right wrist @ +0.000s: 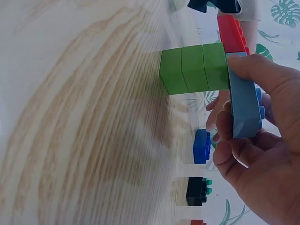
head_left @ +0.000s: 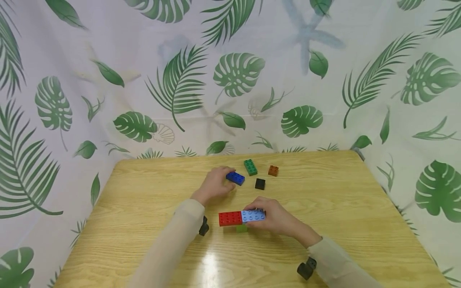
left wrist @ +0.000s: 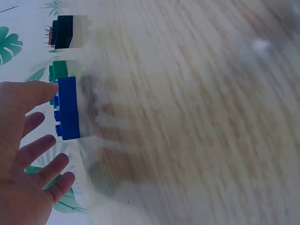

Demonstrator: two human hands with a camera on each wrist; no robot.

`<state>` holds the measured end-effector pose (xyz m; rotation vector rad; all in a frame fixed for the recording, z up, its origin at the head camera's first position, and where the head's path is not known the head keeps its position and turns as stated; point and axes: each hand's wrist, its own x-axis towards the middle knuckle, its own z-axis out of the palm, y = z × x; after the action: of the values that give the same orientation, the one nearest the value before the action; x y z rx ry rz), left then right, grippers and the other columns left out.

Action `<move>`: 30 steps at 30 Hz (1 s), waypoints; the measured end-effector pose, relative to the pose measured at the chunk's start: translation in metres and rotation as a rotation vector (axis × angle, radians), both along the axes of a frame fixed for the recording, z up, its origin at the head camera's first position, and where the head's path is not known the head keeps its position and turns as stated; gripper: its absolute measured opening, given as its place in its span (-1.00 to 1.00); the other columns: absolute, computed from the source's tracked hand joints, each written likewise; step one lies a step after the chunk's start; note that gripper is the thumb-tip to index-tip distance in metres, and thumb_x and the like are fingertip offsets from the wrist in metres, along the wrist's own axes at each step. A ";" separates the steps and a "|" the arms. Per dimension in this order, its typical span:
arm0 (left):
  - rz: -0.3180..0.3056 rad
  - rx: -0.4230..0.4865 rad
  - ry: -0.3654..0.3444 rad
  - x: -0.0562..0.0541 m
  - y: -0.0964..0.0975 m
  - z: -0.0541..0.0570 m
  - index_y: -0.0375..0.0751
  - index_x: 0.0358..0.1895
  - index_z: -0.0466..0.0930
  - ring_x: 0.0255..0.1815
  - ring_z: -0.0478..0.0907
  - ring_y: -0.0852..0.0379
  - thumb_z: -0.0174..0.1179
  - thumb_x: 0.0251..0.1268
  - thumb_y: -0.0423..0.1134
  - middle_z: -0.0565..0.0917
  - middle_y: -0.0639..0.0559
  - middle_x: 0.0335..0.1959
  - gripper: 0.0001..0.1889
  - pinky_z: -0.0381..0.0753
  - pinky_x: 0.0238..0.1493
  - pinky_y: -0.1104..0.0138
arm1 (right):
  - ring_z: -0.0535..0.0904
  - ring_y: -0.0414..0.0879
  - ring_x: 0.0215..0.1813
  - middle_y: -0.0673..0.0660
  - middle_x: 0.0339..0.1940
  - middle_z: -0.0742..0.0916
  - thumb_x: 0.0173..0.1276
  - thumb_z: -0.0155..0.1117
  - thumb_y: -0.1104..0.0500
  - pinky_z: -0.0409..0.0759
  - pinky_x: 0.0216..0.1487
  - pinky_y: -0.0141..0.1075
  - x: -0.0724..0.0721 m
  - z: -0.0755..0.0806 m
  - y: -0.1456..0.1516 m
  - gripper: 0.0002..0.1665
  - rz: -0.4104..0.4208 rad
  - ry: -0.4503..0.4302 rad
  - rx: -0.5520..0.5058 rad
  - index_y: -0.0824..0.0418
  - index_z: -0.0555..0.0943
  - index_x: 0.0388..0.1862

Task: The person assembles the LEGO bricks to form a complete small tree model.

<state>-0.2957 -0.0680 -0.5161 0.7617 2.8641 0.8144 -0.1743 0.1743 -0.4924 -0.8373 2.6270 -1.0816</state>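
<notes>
A dark blue brick (head_left: 235, 178) lies on the table with my left hand (head_left: 217, 183) beside it. In the left wrist view, the left thumb (left wrist: 40, 93) is right at the brick's top end, and the other fingers are spread apart. My right hand (head_left: 275, 218) pinches a light blue brick (right wrist: 243, 101) between thumb and fingers. That brick and a red brick (head_left: 230, 218) sit end to end on top of a column of light green bricks (right wrist: 193, 69), which stands upright on the table. From above, the pair hides most of the column.
Beyond the hands, a green brick (head_left: 250, 167), a small black brick (head_left: 260, 184) and a small orange-brown brick (head_left: 273, 171) lie near the back of the wooden table (head_left: 144, 188). A leaf-patterned cloth (head_left: 194, 132) hangs behind its far edge.
</notes>
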 end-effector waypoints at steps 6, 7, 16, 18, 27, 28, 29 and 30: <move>0.002 -0.098 -0.014 0.003 0.004 0.001 -0.07 0.48 0.51 0.43 0.45 -0.19 0.26 0.47 -0.16 0.53 -0.13 0.47 -0.45 0.41 0.51 -0.08 | 0.54 -0.22 -0.09 -0.03 0.02 0.74 0.38 0.54 -0.06 0.53 -0.06 -0.38 0.002 -0.001 -0.001 -0.57 -0.002 -0.021 -0.008 0.02 0.74 0.17; 0.001 -0.118 -0.012 0.004 0.004 0.002 -0.06 0.48 0.52 0.42 0.45 -0.18 0.26 0.47 -0.15 0.54 -0.12 0.46 -0.46 0.42 0.50 -0.07 | 0.54 -0.22 -0.09 -0.02 0.01 0.74 0.38 0.53 -0.06 0.53 -0.06 -0.38 0.003 -0.002 -0.001 -0.57 0.000 -0.016 -0.007 0.03 0.73 0.17; -0.008 -0.198 0.049 0.000 0.006 0.002 -0.10 0.37 0.59 0.34 0.51 -0.13 0.35 0.47 -0.13 0.61 -0.12 0.37 -0.54 0.48 0.44 0.00 | 0.54 -0.24 -0.10 0.01 0.00 0.75 0.36 0.55 -0.06 0.53 -0.08 -0.39 0.000 0.001 0.000 -0.56 0.010 0.013 -0.010 0.05 0.74 0.15; -0.013 -0.186 0.043 0.000 0.006 0.001 -0.13 0.33 0.60 0.31 0.54 -0.13 0.36 0.47 -0.17 0.64 -0.12 0.34 -0.57 0.50 0.43 0.00 | 0.54 -0.24 -0.10 0.01 0.00 0.75 0.36 0.55 -0.06 0.53 -0.09 -0.39 0.000 0.001 0.000 -0.56 0.014 0.014 -0.011 0.05 0.74 0.15; -0.059 -0.182 0.012 0.003 0.001 0.002 -0.30 0.32 0.63 0.16 0.59 -0.08 0.34 0.49 -0.24 0.66 -0.21 0.16 -0.58 0.59 0.32 0.09 | 0.55 -0.24 -0.09 0.00 0.01 0.75 0.38 0.53 -0.05 0.53 -0.08 -0.39 0.001 -0.001 0.001 -0.56 0.011 0.008 -0.006 0.04 0.73 0.17; -0.055 -0.175 0.004 0.004 0.000 0.002 -0.30 0.31 0.63 0.13 0.60 -0.06 0.34 0.49 -0.22 0.66 -0.20 0.14 -0.58 0.60 0.31 0.11 | 0.55 -0.24 -0.09 0.00 0.01 0.75 0.38 0.54 -0.05 0.54 -0.08 -0.39 0.001 -0.001 0.001 -0.56 0.008 0.006 -0.003 0.04 0.73 0.17; -0.047 -0.167 -0.007 0.005 -0.002 0.003 -0.30 0.30 0.63 0.11 0.60 -0.03 0.34 0.49 -0.20 0.66 -0.18 0.13 -0.58 0.60 0.30 0.12 | 0.55 -0.23 -0.08 -0.01 0.01 0.75 0.38 0.54 -0.06 0.54 -0.07 -0.38 0.001 -0.001 0.001 -0.56 0.006 0.002 -0.001 0.03 0.73 0.17; -0.039 -0.159 -0.022 0.006 -0.003 0.005 -0.29 0.30 0.62 0.09 0.60 -0.01 0.34 0.49 -0.18 0.66 -0.16 0.12 -0.57 0.61 0.29 0.12 | 0.55 -0.22 -0.08 -0.01 0.01 0.75 0.38 0.54 -0.06 0.54 -0.06 -0.38 0.001 -0.001 0.001 -0.56 0.004 0.002 0.002 0.03 0.73 0.17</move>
<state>-0.2897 -0.0708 -0.5115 0.7814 2.8419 0.5775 -0.1736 0.1754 -0.4929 -0.8435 2.6262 -1.0775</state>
